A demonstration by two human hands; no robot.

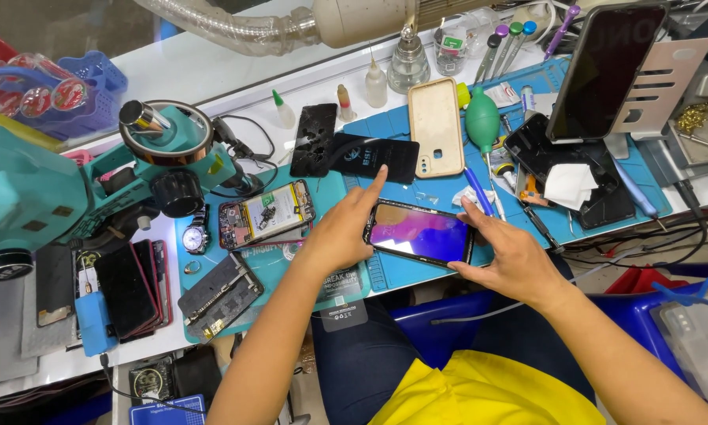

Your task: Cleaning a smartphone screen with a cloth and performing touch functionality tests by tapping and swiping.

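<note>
A smartphone (418, 233) with a lit purple-blue screen lies flat on the blue work mat (385, 271). My left hand (344, 230) grips its left end, with the index finger stretched out toward a black back cover (374, 157). My right hand (505, 250) holds the phone's right end between thumb and fingers. An opened phone (266, 212) showing its battery and boards lies to the left. Next to the black cover rests a beige phone case (435, 126).
A teal microscope (94, 181) stands at left above stacked phones (129, 287) and a wristwatch (196, 234). A phone on a stand (606, 71), a green air blower (481, 120), dropper bottles (376, 83) and screwdrivers (500, 47) crowd the back. A blue bin (645, 315) sits below right.
</note>
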